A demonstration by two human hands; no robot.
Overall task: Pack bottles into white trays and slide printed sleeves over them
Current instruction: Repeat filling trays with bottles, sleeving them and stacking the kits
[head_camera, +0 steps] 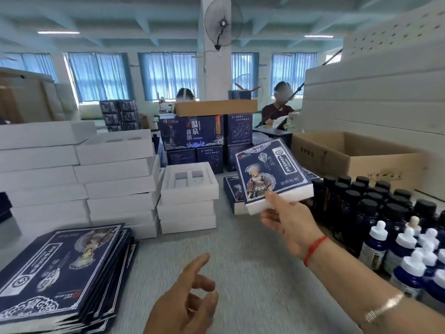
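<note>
Your right hand (pixel 287 221) is up at 3 o'clock of centre, thumb on top and fingers under, clamped on the near corner of a sleeved tray (pixel 272 174). The tray is lifted off the table and tilted, its white end poking out of the printed sleeve at the near side. Red string on that wrist.

Your left hand (pixel 185 302) hangs low at 6 o'clock, fingers loose and apart, index stretched forward, gripping nothing.

Flat printed sleeves (pixel 60 273) are stacked at 8 o'clock on the grey table (pixel 240 273). Closed white trays (pixel 79 179) are piled at 9 to 10 o'clock. Just right of them, near centre, there's a short stack with an open tray (pixel 189 182) on top; can't tell what sits in its slots. Another finished pack (pixel 234 194) lies just behind the held one, partly hidden.

Black-capped bottles (pixel 356 203) and white-capped bottles (pixel 404 251) stand packed together at 3 to 4 o'clock. An open cardboard box (pixel 356 155) is at 2 o'clock. Dark printed cartons (pixel 192 133) are stacked at 12 o'clock, with two people seated behind them.
</note>
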